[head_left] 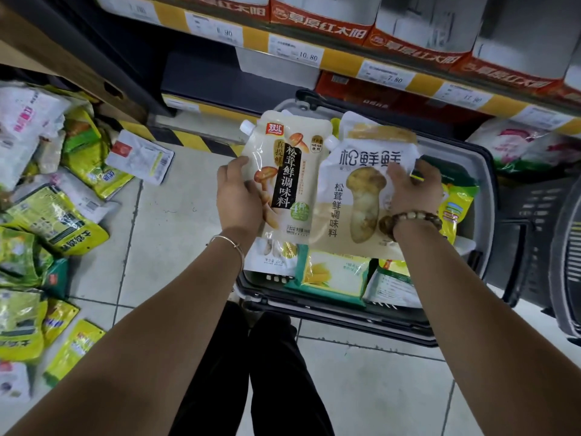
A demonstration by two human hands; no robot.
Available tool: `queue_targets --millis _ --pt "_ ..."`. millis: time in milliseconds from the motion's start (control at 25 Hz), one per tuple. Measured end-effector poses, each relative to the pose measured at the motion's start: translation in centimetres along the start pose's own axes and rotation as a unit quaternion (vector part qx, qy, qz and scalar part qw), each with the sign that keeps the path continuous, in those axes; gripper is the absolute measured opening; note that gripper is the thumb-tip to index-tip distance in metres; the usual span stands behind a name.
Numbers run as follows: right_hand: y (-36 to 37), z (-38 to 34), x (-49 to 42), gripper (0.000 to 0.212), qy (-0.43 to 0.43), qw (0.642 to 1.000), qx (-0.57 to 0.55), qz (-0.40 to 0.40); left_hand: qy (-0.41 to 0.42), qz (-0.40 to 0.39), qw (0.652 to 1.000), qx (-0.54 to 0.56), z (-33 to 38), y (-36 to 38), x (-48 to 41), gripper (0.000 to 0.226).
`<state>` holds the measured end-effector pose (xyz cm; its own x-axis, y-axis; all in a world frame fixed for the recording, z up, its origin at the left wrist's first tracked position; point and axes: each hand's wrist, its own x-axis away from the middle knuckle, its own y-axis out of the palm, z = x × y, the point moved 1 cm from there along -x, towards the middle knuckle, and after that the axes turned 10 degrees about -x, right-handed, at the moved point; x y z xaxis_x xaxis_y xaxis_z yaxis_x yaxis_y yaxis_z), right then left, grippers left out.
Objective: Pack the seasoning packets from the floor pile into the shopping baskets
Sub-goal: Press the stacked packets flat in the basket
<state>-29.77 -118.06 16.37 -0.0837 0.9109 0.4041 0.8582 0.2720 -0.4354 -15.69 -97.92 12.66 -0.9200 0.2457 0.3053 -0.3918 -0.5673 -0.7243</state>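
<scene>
My left hand point(240, 193) grips the left edge of a cream spouted seasoning pouch with mushroom pictures point(284, 184), holding it over the grey shopping basket point(339, 325). My right hand point(415, 187) lies with spread fingers on a second spouted pouch with a pale mushroom point(355, 199), which rests on top of the basket's load. Several green and yellow packets point(333, 272) lie in the basket beneath both pouches. The floor pile of yellow-green and white packets point(53, 215) spreads along the left side.
Store shelves with orange boxes point(317, 20) and price tags run across the top. A dark empty basket point(534, 228) stands at the right. A lone white packet point(140, 157) lies on the tiles. My dark-trousered legs point(267, 372) are below the basket.
</scene>
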Motion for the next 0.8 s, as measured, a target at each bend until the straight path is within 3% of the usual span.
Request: queue_targets --millis 160,280,360,520,680,800 --pt "1.8 -0.2 0.0 0.051 -0.008 0.998 0.042 -0.04 0.048 -0.009 0.991 -0.126 0.8 0.4 -0.1 0.044" --pt "2.1 0.5 1.4 0.055 -0.099 0.979 0.171 -0.054 0.112 -0.006 0.976 -0.185 1.5 0.3 1.8 0.043" --pt "1.9 1.3 3.1 0.061 -0.155 0.951 0.244 -0.11 0.168 -0.065 0.965 -0.189 2.0 0.7 3.3 0.049" --pt "1.2 3.9 5.3 0.077 -0.197 0.844 0.44 -0.235 0.142 -0.212 0.936 -0.242 1.8 2.8 4.6 0.061" --pt "2.6 4.2 5.0 0.084 -0.229 0.785 0.527 -0.23 0.174 -0.214 0.894 -0.353 0.5 3.6 4.1 0.058" --pt "3.2 3.9 5.1 0.081 -0.232 0.765 0.549 -0.244 0.179 -0.218 0.886 -0.368 0.1 3.4 3.6 0.058"
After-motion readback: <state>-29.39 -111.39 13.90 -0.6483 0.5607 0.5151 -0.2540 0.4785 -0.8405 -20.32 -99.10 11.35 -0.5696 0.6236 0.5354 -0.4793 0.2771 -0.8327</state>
